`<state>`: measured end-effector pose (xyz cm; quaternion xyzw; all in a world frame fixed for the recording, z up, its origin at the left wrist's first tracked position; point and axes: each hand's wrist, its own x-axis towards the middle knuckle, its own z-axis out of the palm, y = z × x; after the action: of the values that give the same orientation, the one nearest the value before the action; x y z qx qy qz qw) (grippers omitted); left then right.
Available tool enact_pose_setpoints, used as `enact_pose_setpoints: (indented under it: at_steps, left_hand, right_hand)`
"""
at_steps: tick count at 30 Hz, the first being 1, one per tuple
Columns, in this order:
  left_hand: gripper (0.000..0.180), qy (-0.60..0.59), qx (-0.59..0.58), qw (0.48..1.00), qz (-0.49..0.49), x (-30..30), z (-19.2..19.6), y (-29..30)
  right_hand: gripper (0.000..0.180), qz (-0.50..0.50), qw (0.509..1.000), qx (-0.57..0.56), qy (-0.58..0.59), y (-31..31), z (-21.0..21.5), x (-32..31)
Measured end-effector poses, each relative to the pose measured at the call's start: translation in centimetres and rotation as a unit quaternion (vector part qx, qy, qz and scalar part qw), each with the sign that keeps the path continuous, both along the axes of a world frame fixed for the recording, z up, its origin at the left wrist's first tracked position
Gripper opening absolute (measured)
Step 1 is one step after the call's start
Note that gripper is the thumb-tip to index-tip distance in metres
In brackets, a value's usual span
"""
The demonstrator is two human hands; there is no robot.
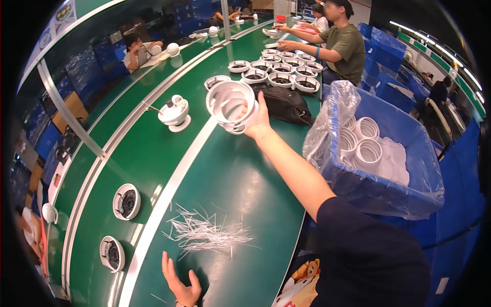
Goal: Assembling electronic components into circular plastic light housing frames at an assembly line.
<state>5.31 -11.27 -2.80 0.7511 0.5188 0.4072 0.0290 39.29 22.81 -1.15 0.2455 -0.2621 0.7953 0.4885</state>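
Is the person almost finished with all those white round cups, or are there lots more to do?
Done, it seems: a cluster of white housings sits further up the green table. In hand: the right hand holds up one white ring-shaped housing; the left hand rests flat on the table near thin white strips. Left: many white rings wait in the blue bin.

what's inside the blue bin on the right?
The blue bin has a clear plastic liner holding white ring-shaped housings, some stacked. Whatever lies deeper is hidden by the top parts and the bin wall.
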Motion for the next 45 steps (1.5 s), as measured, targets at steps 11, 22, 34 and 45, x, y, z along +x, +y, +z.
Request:
enact_pose_setpoints:
  at_steps: [11,22,34,45]
  left_hand:
    - [0.061,-0.04,-0.056,0.996,0.05,0.3,0.1,1.3]
    - [0.057,-0.065,-0.171,0.981,0.067,-0.1,0.2,0.3]
    - [0.058,-0.06,-0.155,0.983,0.082,0.4,1.0,-1.5]
    - [0.053,-0.07,-0.12,0.983,0.122,-0.4,0.4,-3.2]
  right_hand:
    - [0.045,-0.499,0.632,-0.53,-0.267,5.3,-4.7,0.6]
    - [0.087,-0.636,0.436,-0.479,-0.42,7.0,-3.3,-2.4]
    - [0.07,-0.662,0.29,-0.462,-0.514,5.1,4.7,-1.0]
    - [0.028,-0.605,0.046,0.509,-0.61,-17.7,20.6,17.8]
